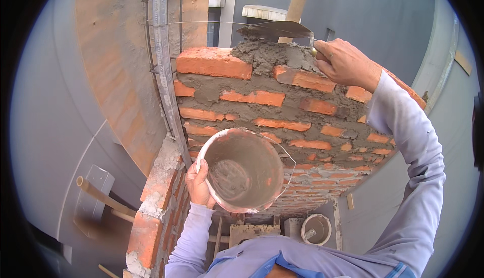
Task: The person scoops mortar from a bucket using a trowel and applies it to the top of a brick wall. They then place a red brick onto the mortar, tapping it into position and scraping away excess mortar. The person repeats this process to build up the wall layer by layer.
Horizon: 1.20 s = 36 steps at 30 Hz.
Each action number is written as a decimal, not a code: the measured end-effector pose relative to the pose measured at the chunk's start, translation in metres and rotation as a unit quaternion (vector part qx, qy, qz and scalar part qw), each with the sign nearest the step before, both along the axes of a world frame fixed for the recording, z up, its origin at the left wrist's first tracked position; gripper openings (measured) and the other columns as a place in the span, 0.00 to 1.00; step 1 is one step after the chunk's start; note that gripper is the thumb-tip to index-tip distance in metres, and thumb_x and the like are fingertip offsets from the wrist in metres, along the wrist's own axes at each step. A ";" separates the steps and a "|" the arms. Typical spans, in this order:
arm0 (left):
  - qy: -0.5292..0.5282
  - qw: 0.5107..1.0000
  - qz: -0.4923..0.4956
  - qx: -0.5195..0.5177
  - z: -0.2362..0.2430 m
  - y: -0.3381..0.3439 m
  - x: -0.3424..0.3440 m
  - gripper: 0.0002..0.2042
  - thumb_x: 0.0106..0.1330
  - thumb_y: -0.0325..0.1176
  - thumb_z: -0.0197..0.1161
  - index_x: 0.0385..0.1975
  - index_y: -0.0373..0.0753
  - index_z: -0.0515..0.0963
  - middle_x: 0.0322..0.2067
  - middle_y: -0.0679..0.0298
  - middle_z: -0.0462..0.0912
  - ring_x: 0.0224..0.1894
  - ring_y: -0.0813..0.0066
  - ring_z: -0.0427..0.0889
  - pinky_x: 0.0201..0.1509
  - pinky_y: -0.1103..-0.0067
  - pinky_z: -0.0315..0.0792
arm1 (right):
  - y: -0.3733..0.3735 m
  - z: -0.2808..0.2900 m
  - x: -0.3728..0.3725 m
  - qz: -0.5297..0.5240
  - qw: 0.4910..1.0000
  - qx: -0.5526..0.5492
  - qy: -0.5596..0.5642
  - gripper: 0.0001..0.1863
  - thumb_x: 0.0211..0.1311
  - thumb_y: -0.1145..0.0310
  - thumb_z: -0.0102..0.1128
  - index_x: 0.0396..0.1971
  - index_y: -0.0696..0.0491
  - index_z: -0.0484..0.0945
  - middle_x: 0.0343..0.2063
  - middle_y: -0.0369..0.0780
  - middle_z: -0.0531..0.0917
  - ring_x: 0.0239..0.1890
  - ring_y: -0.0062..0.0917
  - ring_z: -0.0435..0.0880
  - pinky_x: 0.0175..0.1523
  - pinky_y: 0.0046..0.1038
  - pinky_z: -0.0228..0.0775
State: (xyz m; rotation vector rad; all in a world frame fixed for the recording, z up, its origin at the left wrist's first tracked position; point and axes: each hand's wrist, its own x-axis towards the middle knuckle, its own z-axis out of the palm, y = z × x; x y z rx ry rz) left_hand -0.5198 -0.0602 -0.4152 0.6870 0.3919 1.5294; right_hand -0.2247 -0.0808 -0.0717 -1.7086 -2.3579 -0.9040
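Note:
My right hand (345, 62) is closed around the handle of a trowel (277, 29) at the top of the brick wall (272, 98). The trowel's blade lies above a heap of wet mortar (264, 51), touching its upper side. Left of the heap, an orange brick (214, 62) sits on the top course. My left hand (199, 183) grips the rim of a white bucket (202, 152), tilted so that its mouth faces me. A thin layer of grey mortar coats the inside of the bucket, and its wire handle hangs to the right.
A metal strip (162, 51) with steel bars rises at the wall's left end. A thin string (201, 22) crosses above the top course. Lower left stands another brick wall (144, 237) beside a bamboo pole (103, 196). A second bucket (316, 229) stands below.

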 end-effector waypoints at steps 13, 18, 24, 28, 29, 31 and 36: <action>-0.018 0.999 -0.018 -0.021 0.020 0.007 -0.013 0.08 0.69 0.31 0.58 0.42 0.34 0.78 0.34 0.69 0.80 0.36 0.83 0.76 0.45 0.82 0.72 | -0.008 0.019 -0.003 -0.003 0.998 0.052 0.047 0.12 0.60 0.67 0.56 0.26 0.59 0.66 0.17 0.46 0.71 0.23 0.40 0.71 0.32 0.39 0.63; 0.003 0.999 0.032 -0.033 -0.007 0.004 -0.033 0.08 0.68 0.30 0.58 0.41 0.34 0.78 0.32 0.70 0.79 0.35 0.84 0.75 0.43 0.83 0.71 | -0.037 -0.029 -0.053 0.088 0.983 0.113 0.114 0.10 0.58 0.69 0.59 0.28 0.58 0.67 0.20 0.43 0.73 0.23 0.38 0.73 0.31 0.38 0.65; 0.019 0.998 0.043 -0.028 -0.019 -0.010 -0.038 0.06 0.69 0.32 0.57 0.35 0.36 0.79 0.38 0.62 0.82 0.40 0.75 0.80 0.48 0.75 0.75 | 0.016 -0.121 -0.116 0.013 0.983 0.130 0.127 0.27 0.58 0.75 0.52 0.58 0.70 0.62 0.35 0.49 0.74 0.33 0.41 0.80 0.38 0.35 0.77; 0.016 0.998 0.047 -0.041 -0.016 -0.015 -0.042 0.06 0.69 0.32 0.58 0.37 0.36 0.78 0.38 0.62 0.82 0.40 0.75 0.79 0.48 0.75 0.75 | 0.052 -0.175 -0.144 -0.026 0.982 0.112 0.148 0.34 0.54 0.80 0.51 0.61 0.76 0.53 0.36 0.50 0.70 0.32 0.37 0.81 0.31 0.31 0.79; 0.009 0.998 0.050 -0.047 -0.017 -0.017 -0.047 0.06 0.69 0.32 0.58 0.38 0.36 0.78 0.39 0.62 0.81 0.41 0.75 0.79 0.48 0.75 0.75 | 0.046 -0.183 -0.150 -0.030 0.982 0.087 0.165 0.35 0.54 0.80 0.51 0.61 0.76 0.52 0.36 0.50 0.70 0.31 0.37 0.81 0.30 0.31 0.79; -0.004 0.996 0.056 -0.067 -0.011 -0.019 -0.051 0.07 0.69 0.32 0.58 0.39 0.36 0.77 0.41 0.61 0.81 0.42 0.74 0.79 0.50 0.74 0.75 | 0.030 -0.197 -0.157 -0.041 0.979 0.037 0.198 0.36 0.53 0.80 0.51 0.62 0.75 0.50 0.36 0.50 0.70 0.28 0.36 0.82 0.28 0.31 0.79; -0.007 0.995 0.086 -0.050 -0.011 -0.022 -0.063 0.11 0.69 0.31 0.57 0.44 0.31 0.77 0.43 0.58 0.82 0.43 0.74 0.80 0.49 0.76 0.75 | -0.050 -0.235 -0.133 0.029 0.963 -0.054 0.262 0.34 0.56 0.78 0.52 0.63 0.71 0.52 0.39 0.52 0.71 0.28 0.44 0.80 0.30 0.39 0.75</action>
